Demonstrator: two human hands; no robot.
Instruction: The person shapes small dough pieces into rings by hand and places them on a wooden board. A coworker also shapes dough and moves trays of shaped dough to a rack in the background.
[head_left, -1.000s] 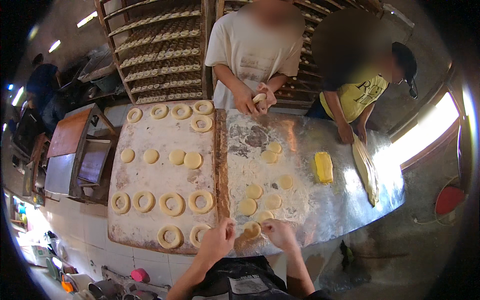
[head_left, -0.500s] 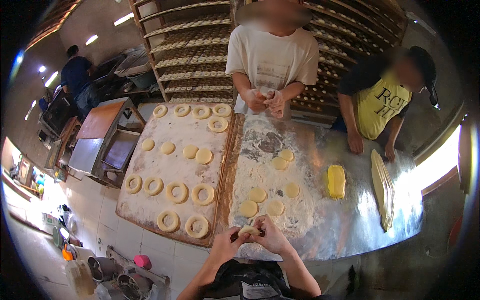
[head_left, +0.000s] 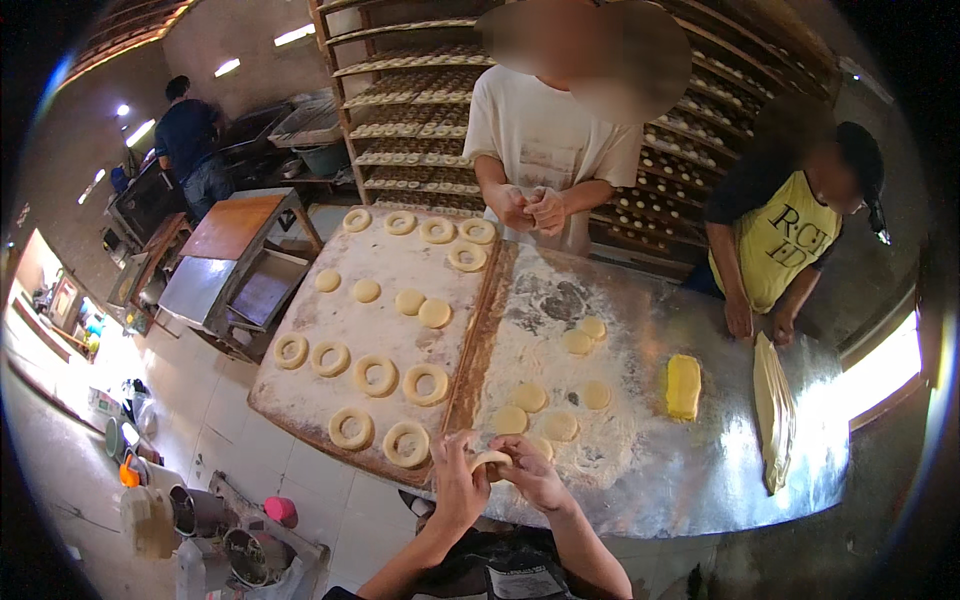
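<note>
Between my two hands, just above the near edge of the table, is a dough ring (head_left: 489, 459). My left hand (head_left: 457, 484) grips its left side, and my right hand (head_left: 536, 479) holds its right side with bent fingers. The fingers partly cover the ring. Beyond my hands, several flat dough rounds (head_left: 529, 397) lie on the floured metal table (head_left: 640, 455). To the left, a floured wooden board (head_left: 325, 405) bears several shaped dough rings (head_left: 375, 376) and a middle row of dough rounds (head_left: 366, 291).
A yellow block (head_left: 683, 387), perhaps butter, and a long dough strip (head_left: 774, 415) lie on the right. Across the table, a person in a white shirt (head_left: 540, 130) works with both hands; a person in yellow (head_left: 790, 235) touches the strip. Racks (head_left: 410, 125) of dough stand behind.
The view has shifted, so the table sits farther right and lower. My fingers have moved around the dough, which now shows as a more open ring. The person in yellow reaches nearer the strip.
</note>
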